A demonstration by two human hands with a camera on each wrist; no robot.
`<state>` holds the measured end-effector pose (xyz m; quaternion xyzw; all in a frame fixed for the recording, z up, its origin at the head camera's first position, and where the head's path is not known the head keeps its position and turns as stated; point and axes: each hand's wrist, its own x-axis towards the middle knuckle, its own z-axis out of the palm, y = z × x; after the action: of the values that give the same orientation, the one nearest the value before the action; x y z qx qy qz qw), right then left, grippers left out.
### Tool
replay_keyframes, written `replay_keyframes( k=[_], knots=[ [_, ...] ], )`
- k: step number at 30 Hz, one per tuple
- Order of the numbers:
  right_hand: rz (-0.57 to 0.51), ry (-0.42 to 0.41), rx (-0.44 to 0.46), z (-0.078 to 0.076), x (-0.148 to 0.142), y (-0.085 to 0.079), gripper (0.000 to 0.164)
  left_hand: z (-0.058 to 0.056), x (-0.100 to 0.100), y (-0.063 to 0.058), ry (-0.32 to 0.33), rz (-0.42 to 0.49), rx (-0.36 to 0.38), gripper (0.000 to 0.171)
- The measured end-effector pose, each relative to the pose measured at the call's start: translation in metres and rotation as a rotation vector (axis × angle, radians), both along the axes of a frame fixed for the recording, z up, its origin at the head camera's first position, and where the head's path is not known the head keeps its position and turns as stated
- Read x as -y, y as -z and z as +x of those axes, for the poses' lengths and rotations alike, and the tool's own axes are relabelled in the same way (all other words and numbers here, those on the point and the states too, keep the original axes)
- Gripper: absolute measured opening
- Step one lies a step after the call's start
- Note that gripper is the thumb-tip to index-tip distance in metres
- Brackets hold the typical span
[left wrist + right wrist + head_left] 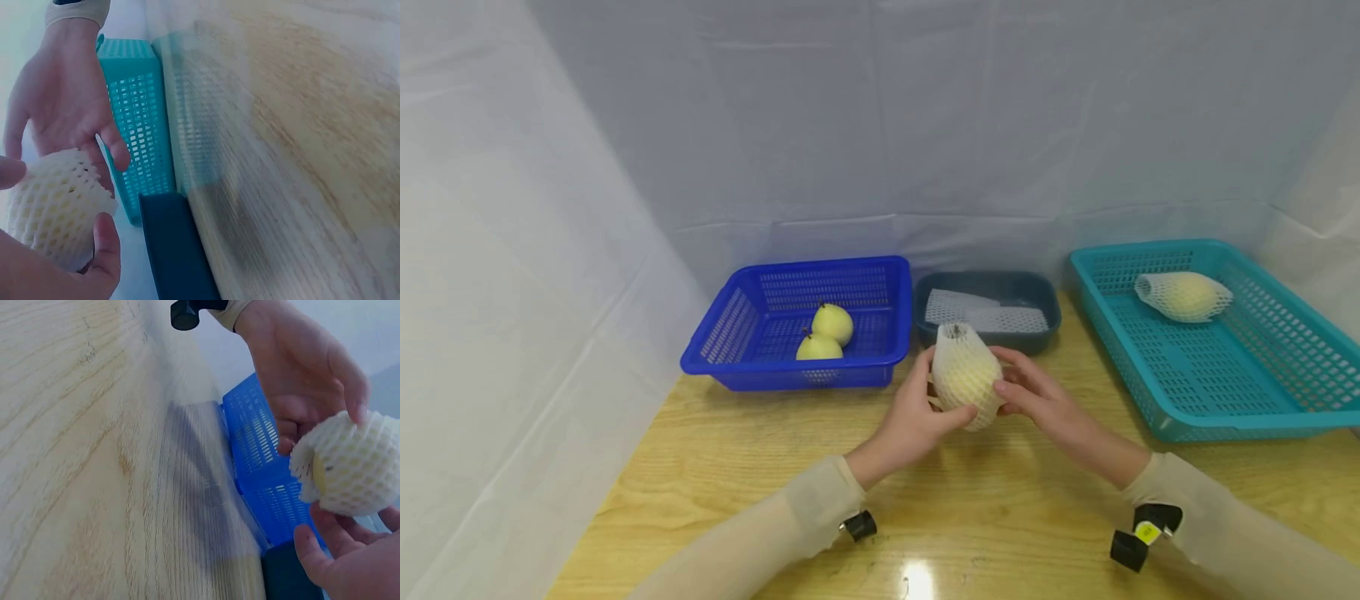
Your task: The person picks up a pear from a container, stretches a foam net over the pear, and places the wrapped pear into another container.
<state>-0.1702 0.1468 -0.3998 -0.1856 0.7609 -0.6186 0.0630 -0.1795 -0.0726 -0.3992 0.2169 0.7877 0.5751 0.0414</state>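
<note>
A pale yellow pear (967, 383) in a white foam net sleeve is held upright above the table, its dark stem showing in the net's top opening. On its left side my left hand (917, 417) grips it, thumb across the front. My right hand (1051, 407) holds the opposite side, thumb tip on the net and fingers partly hidden behind it. The right wrist view shows the net (359, 465) gaping at the pear's lower end, where bare yellow skin shows. Both palms cup the wrapped fruit from either side.
Behind, a dark teal tray (1047, 329) holds flat white foam nets (1011, 318). To its left, a blue basket (745, 367) contains two bare pears (832, 325). A turquoise basket (1232, 367) at right has one netted pear (1191, 297). White sheeting (970, 125) surrounds the wooden table (700, 475).
</note>
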Motion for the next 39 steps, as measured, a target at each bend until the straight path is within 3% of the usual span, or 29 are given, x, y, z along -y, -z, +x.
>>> replay_keyframes(
  k=[7, 14, 17, 23, 27, 31, 39],
  knots=[
    [0.013, -0.027, 0.028, -0.002, -0.003, 0.001, 0.063, 0.0, 0.003, -0.001, 0.072, 0.051, 0.037, 0.086],
    [-0.042, -0.138, 0.025, -0.001, -0.005, 0.002, 0.07, 0.002, 0.003, -0.003, 0.153, 0.107, 0.057, 0.086],
    [-0.049, -0.131, 0.026, 0.0, -0.005, 0.001, 0.072, 0.002, 0.004, -0.004, 0.14, 0.085, 0.053, 0.084],
    [-0.023, -0.063, 0.006, 0.002, -0.003, 0.002, 0.074, 0.003, 0.005, -0.007, 0.08, -0.026, -0.026, 0.078],
    [-0.015, -0.045, -0.037, 0.003, -0.001, 0.005, 0.077, 0.004, 0.003, -0.01, 0.069, -0.084, -0.07, 0.085],
    [-0.064, -0.058, -0.049, 0.005, 0.002, 0.005, 0.076, 0.005, 0.001, -0.011, 0.049, -0.119, -0.098, 0.092],
    [-0.096, -0.106, -0.055, 0.007, 0.001, 0.004, 0.066, 0.004, 0.002, -0.008, 0.036, -0.12, -0.125, 0.089]
  ],
)
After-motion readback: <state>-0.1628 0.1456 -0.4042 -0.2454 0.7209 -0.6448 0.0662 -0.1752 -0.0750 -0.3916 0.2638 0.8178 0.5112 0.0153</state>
